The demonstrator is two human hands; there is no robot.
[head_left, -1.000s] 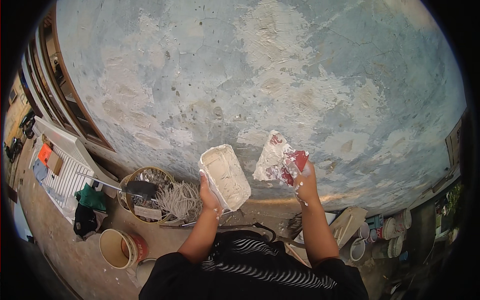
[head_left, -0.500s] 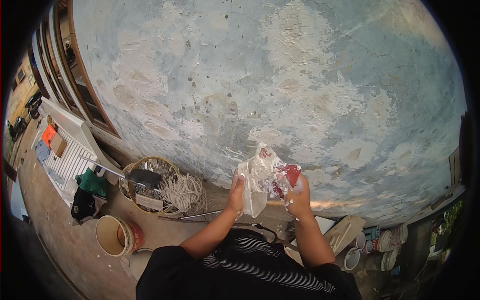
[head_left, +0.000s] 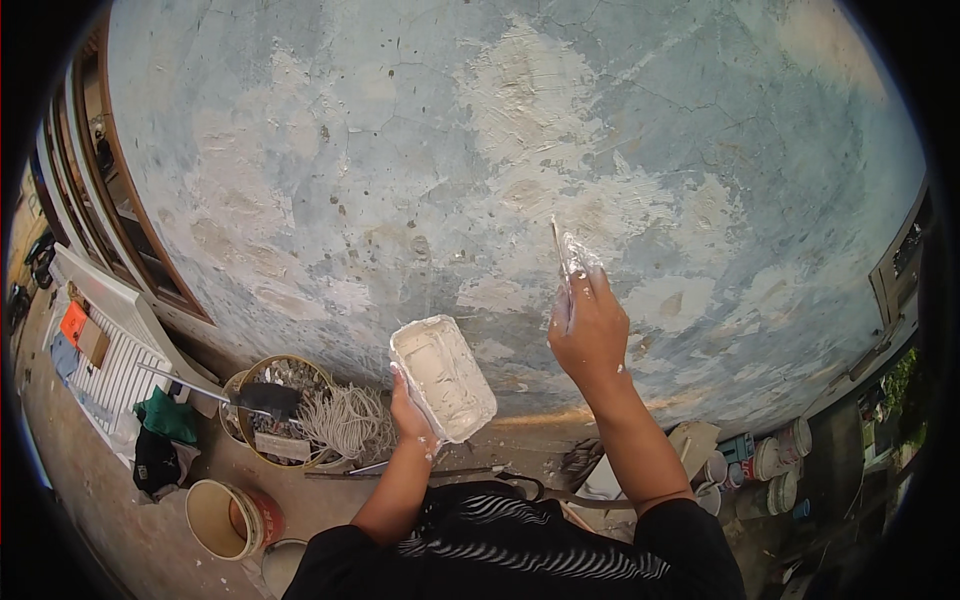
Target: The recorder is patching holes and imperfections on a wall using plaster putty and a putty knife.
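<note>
My left hand [head_left: 411, 411] is closed round the side of a white rectangular tub [head_left: 402, 352], which is tilted with its open top towards me. Pale putty coats the inside of the tub. Up and to the right, my right hand [head_left: 592, 328] grips a putty scraper [head_left: 560, 245], seen nearly edge-on and smeared white. The scraper's edge is at the patched blue-grey wall [head_left: 420, 140]; whether it touches I cannot tell. White smears dot the fingers and wrists of both hands.
At lower left stand a rubble-filled bucket [head_left: 262, 400], a string mop head [head_left: 348, 420] and a cream bucket [head_left: 205, 515]. A louvred white panel [head_left: 115, 350] leans by the window [head_left: 140, 190]. Several paint pails [head_left: 768, 460] stand at lower right.
My hands have parted. The scraper has gone from the tub up to the wall on the right, while the tub has moved left and turned. The view has shifted slightly right.
</note>
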